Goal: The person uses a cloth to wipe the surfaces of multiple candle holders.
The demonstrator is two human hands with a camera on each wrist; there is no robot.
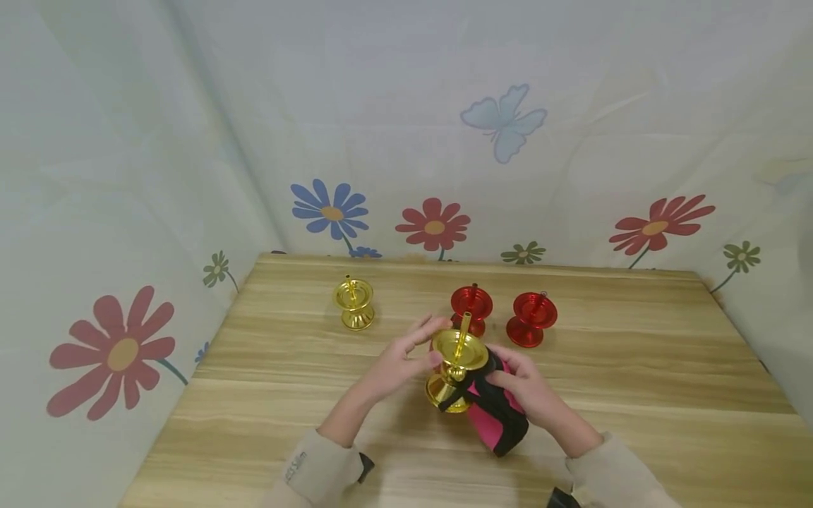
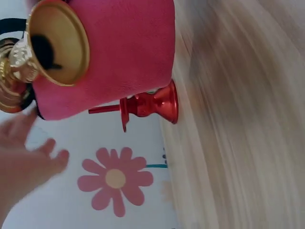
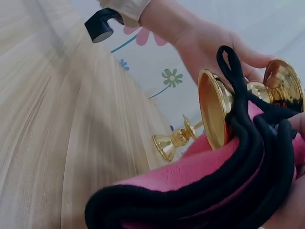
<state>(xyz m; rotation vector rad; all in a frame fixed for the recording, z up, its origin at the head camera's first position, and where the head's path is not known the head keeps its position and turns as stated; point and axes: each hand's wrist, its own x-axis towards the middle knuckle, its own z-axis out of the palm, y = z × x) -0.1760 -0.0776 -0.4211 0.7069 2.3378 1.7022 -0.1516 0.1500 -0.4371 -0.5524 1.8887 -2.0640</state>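
Note:
A shiny gold candle holder with a dish and a central tube is held above the table, slightly tilted. My left hand holds its dish, thumb at the near rim and fingers behind; the left wrist view is blurred there. My right hand grips a folded pink cloth with black edging and a loop, pressed against the holder's side and stem. The cloth hides part of my right fingers. In the left wrist view, the holder's flared base stands out against the pink cloth.
Another gold candle holder stands at the back left of the wooden table. Two red candle holders, one behind my hands and one further right, stand upright. A flower-printed white curtain hangs behind the table.

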